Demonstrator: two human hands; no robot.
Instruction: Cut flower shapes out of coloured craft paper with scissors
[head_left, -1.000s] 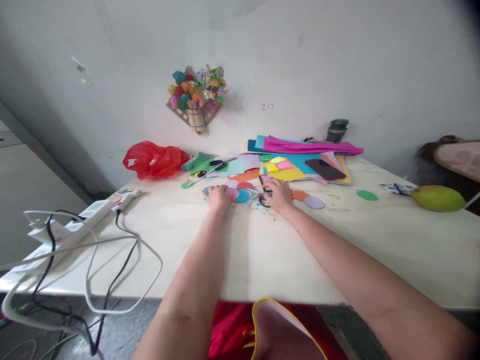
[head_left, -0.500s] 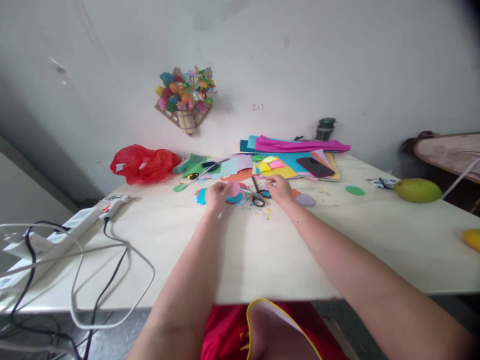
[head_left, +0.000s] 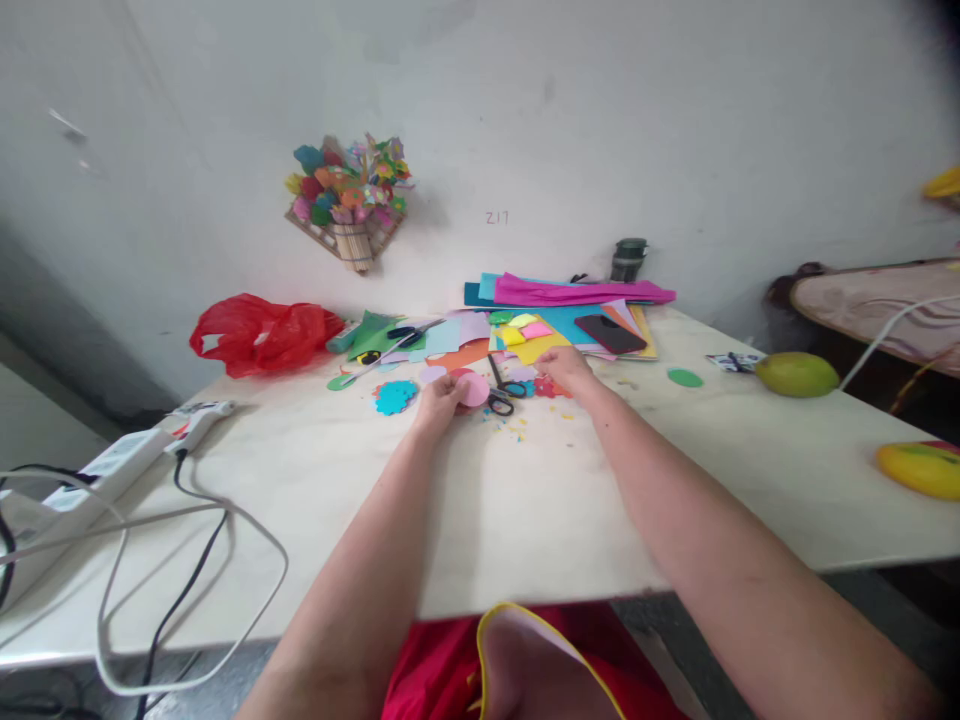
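My left hand (head_left: 441, 402) is closed on a pink paper circle (head_left: 473, 390), pinched between thumb and fingers just above the table. To its left lies a blue scalloped paper piece (head_left: 395, 397). Black-handled scissors (head_left: 501, 402) rest between my two hands, amid tiny paper scraps (head_left: 517, 430). My right hand (head_left: 568, 370) is low over a red scalloped paper piece (head_left: 551, 388), fingertips drawn together; whatever they grip, if anything, is hidden. A lavender paper circle (head_left: 433, 374) sits behind my left hand.
Behind are coloured sheets (head_left: 574, 322), a phone (head_left: 611, 334), small bright packets (head_left: 521, 330) and a second pair of scissors (head_left: 409, 335). A red plastic bag (head_left: 262, 335) and power strip (head_left: 124, 460) stand left. Mangoes (head_left: 796, 374) and a green circle (head_left: 685, 377) are right.
The view has swung slightly right. My left hand has moved right with the pink circle, uncovering the blue scalloped piece. The red scalloped piece now shows by my right hand.
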